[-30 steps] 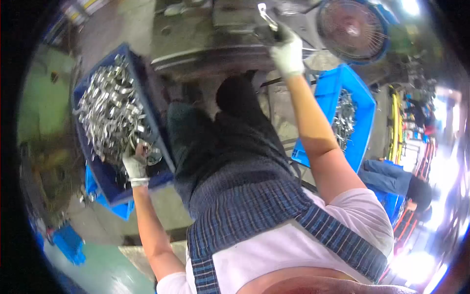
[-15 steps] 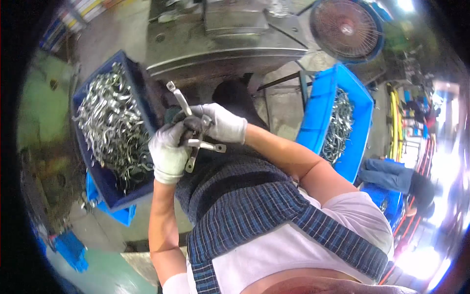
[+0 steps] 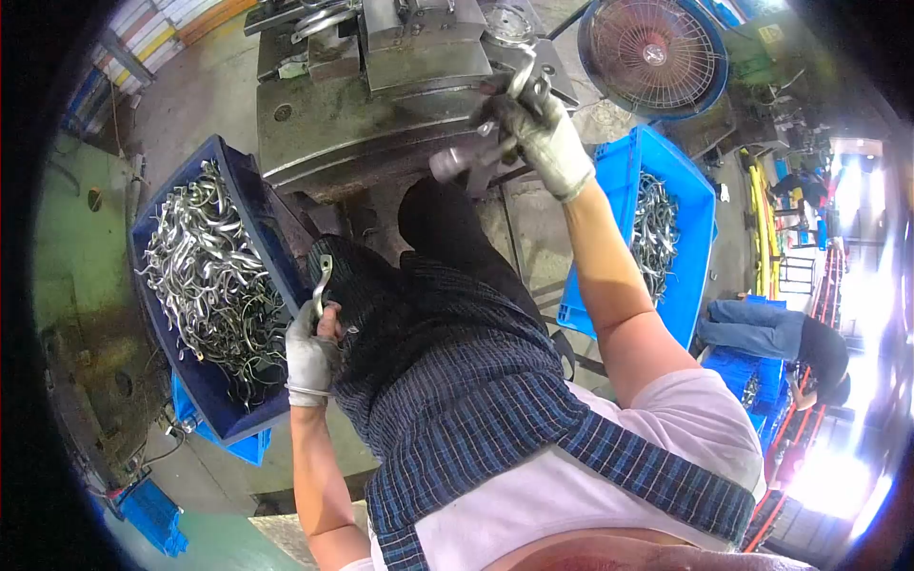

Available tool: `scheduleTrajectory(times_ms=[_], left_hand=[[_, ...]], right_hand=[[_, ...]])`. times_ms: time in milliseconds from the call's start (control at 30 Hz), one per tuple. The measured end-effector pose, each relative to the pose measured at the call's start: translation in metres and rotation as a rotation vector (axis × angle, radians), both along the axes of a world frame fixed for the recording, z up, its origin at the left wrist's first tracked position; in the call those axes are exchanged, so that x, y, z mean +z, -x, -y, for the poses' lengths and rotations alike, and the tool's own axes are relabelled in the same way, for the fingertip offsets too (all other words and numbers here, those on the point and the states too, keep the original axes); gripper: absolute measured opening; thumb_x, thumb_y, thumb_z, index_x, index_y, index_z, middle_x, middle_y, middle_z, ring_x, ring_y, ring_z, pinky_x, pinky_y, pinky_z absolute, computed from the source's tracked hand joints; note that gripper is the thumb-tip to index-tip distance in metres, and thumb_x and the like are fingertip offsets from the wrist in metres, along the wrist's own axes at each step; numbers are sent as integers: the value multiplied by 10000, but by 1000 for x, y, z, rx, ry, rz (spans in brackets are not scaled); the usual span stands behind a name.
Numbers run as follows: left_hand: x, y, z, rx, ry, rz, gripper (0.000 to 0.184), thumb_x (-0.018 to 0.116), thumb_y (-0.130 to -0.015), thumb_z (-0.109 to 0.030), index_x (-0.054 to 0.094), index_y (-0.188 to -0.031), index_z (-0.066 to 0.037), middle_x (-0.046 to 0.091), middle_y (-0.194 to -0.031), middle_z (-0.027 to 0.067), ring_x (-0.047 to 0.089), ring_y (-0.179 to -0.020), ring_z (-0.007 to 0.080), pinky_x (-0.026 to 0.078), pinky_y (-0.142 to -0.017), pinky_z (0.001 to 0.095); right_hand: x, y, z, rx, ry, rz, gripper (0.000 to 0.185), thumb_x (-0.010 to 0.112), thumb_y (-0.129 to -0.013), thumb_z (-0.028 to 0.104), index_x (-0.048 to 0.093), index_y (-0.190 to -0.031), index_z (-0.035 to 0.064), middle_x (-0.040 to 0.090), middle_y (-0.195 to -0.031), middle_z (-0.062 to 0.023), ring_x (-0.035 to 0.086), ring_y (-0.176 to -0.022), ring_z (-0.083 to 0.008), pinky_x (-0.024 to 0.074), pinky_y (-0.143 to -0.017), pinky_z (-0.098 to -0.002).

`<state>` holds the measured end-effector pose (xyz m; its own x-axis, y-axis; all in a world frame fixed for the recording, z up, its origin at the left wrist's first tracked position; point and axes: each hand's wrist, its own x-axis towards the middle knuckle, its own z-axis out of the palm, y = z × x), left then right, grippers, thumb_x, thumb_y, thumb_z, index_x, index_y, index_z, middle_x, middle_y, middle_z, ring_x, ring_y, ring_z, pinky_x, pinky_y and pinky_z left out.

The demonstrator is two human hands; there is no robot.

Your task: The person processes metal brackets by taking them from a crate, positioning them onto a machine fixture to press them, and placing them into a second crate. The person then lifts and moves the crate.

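Observation:
My left hand (image 3: 312, 360), in a white glove with a bare thumb or fingertip showing, is closed on a curved metal strip (image 3: 325, 274) with a hole at its top end. It is beside the right wall of the dark blue crate (image 3: 211, 433), over my apron. My right hand (image 3: 552, 147), in a white glove with darkened fingers, is raised in front of the metal machine table and closed on several bent metal strips (image 3: 523, 74). Part of that bunch is blurred by motion. Shiny curved metal strips (image 3: 214, 276) are heaped in the dark blue crate.
A metal machine table (image 3: 333, 143) with blocks on it stands ahead. A light blue crate (image 3: 700, 214) with metal strips is at right, below a round fan (image 3: 653, 54). Another person (image 3: 762, 328) bends over at far right. Blue bins (image 3: 249, 447) sit under the dark crate.
My hands were together over my lap with several strips between them. The right has moved up and right with a bunch of strips; the left has moved slightly down, holding one strip.

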<state>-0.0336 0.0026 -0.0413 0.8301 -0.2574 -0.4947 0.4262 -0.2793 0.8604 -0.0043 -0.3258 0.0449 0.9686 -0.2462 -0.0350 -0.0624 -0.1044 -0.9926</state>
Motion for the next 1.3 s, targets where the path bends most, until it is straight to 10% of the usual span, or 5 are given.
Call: scheduleTrajectory(times_ms=[300,1033,1233,1300], left_hand=[[-11,10,16,-36,-1,112,201,545,-816,-202,562,-854,-5,478,-610,-17,423,-545,65,339,-484,205],[-4,0,18,65,120,79,213,516,-837,-203,508,-943,-19,494,-607,-9,431,-499,64,331,-437,191],[-8,-16,22,198,222,88,149,519,-830,-154,503,-921,-36,525,-631,6,467,-514,71,339,-439,180],[-1,-24,14,150,110,147,117,535,-819,-133,521,-886,-38,529,-637,3,471,-518,69,341,-440,178]], right_hand=[[-65,-36,-9,-308,80,242,136,469,-826,29,554,-929,3,522,-733,4,425,-651,-47,371,-588,-189],[-86,-51,18,110,38,363,248,388,-761,-121,534,-934,-19,456,-764,71,353,-629,-3,319,-559,-132],[-82,-44,19,72,152,371,233,437,-750,-104,529,-940,-4,452,-757,67,371,-661,-19,343,-597,-148],[-59,-31,13,57,439,445,132,506,-716,-18,548,-830,31,572,-847,-24,540,-741,-124,420,-633,-239]])
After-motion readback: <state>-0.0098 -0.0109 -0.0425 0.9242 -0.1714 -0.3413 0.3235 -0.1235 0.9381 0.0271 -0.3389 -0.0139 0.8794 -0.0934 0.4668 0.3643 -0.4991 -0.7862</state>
